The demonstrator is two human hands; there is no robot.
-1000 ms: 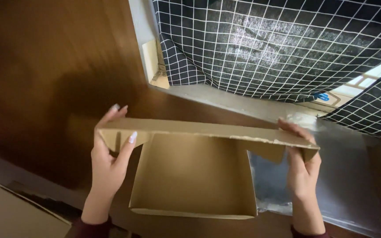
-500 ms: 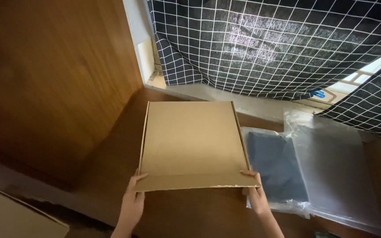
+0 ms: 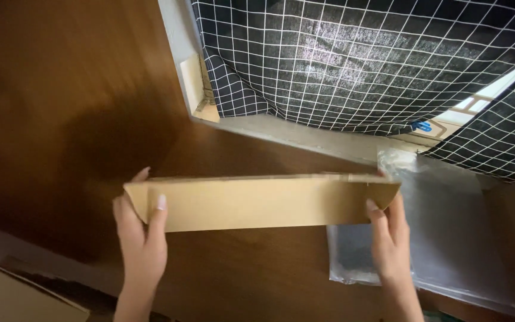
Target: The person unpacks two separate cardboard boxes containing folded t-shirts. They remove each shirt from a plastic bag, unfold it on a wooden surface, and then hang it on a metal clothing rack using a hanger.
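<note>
A flat brown cardboard box (image 3: 257,203) hangs mid-frame between a person's two bare hands, its long axis running left to right and dipping slightly toward the left. It is tipped nearly edge-on to the camera, so only a long, narrow band of its smooth matte face shows, with a thin top edge along the upper side. The left hand (image 3: 141,235) clasps the left end, thumb laid upright across the near face and fingers wrapped behind. The right hand (image 3: 388,238) grips the right end the same way, thumb on the near face and fingertips curled over the far corner.

The box is held above a dark, glossy wooden surface (image 3: 61,107) that fills the left and centre of the frame. Just below and right of the box lie clear, crinkled plastic bags (image 3: 442,238), one holding a flat dark grey item (image 3: 353,256). Across the upper right hangs a black fabric with a white grid pattern (image 3: 353,59). A pale cardboard carton's corner (image 3: 13,298) sits at the lower left.
</note>
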